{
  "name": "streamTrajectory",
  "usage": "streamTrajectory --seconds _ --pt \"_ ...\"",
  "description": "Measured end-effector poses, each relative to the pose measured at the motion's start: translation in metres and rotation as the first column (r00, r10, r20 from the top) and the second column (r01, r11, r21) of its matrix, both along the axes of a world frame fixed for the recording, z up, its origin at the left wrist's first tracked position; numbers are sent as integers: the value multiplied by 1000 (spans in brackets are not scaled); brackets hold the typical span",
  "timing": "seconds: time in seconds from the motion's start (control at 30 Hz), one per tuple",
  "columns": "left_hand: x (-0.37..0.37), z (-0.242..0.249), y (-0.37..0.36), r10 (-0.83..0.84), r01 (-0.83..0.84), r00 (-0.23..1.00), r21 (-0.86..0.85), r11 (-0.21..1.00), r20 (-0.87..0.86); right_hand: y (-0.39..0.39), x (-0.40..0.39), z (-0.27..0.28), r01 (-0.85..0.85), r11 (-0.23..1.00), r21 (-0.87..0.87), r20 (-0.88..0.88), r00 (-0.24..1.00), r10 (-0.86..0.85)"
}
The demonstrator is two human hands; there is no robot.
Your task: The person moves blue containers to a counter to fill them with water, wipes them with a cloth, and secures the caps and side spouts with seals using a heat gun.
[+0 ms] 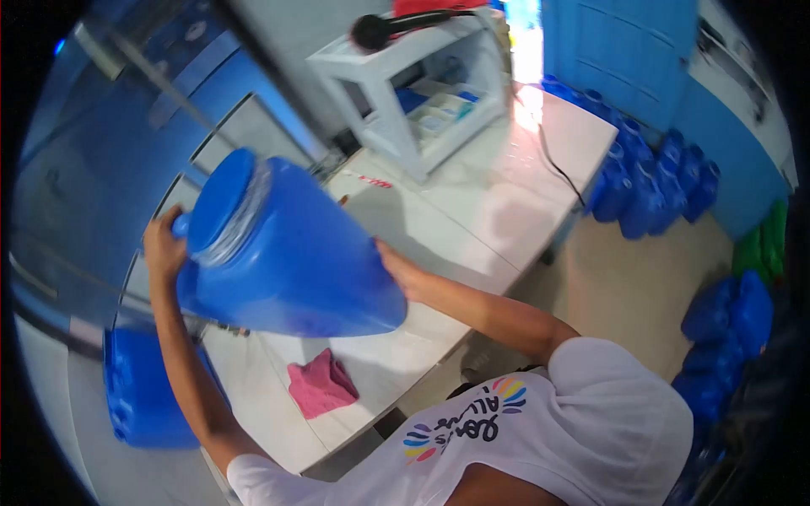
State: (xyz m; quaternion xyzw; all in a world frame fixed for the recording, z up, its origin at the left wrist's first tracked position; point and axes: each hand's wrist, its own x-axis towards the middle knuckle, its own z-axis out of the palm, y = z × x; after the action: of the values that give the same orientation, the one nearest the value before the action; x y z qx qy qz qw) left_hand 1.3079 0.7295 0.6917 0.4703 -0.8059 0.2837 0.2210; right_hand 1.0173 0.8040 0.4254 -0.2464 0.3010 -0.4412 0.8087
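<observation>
A large blue water jug (pixel 295 253) is tilted over the white table, its wide round lid (pixel 222 198) facing up and to the left. Clear plastic wrap (pixel 245 221) runs round the neck below the lid. My left hand (pixel 164 243) is closed at the lid side, by a small blue knob and the handle area; its exact grip is partly hidden. At the other end, my right hand (pixel 402 268) presses against the lower part of the jug, fingers partly behind it. A pink cloth (pixel 322 384) lies crumpled on the table just below the jug.
On the white tabletop (pixel 472 211) stands a white rack (pixel 405 101) with a black hair-dryer-like tool (pixel 396 29) on top. A dark cord hangs over the table edge. Several blue jugs (pixel 645 190) stand on the floor at right; another blue container (pixel 148 392) is at left.
</observation>
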Motion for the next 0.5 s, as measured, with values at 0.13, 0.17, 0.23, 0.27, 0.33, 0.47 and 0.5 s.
streamTrajectory --seconds 0.13,0.17,0.23,0.27,0.33,0.47,0.5 --pt "25 -8 -17 48 -48 999 -3 999 -11 -7 11 -26 179 982 64 -286 946 -153" --pt "28 -10 -18 19 -20 1000 -11 1000 -14 6 7 -21 208 975 76 -313 934 -175" --pt "17 -12 -11 -63 62 998 -31 998 -28 31 -7 -16 275 958 85 -343 910 -231" --pt "4 -11 1 -111 110 993 -35 993 -29 44 -14 -15 242 967 81 -333 921 -203" --pt "-25 -5 28 -75 79 996 77 994 -51 64 -29 -20 221 971 88 -316 931 -183" --pt "-86 3 96 92 -92 996 130 987 4 113 -81 -9 219 976 -13 -189 957 -218" --pt "-112 8 123 192 -196 981 183 963 37 126 -95 -3 265 963 -54 -230 935 -270"
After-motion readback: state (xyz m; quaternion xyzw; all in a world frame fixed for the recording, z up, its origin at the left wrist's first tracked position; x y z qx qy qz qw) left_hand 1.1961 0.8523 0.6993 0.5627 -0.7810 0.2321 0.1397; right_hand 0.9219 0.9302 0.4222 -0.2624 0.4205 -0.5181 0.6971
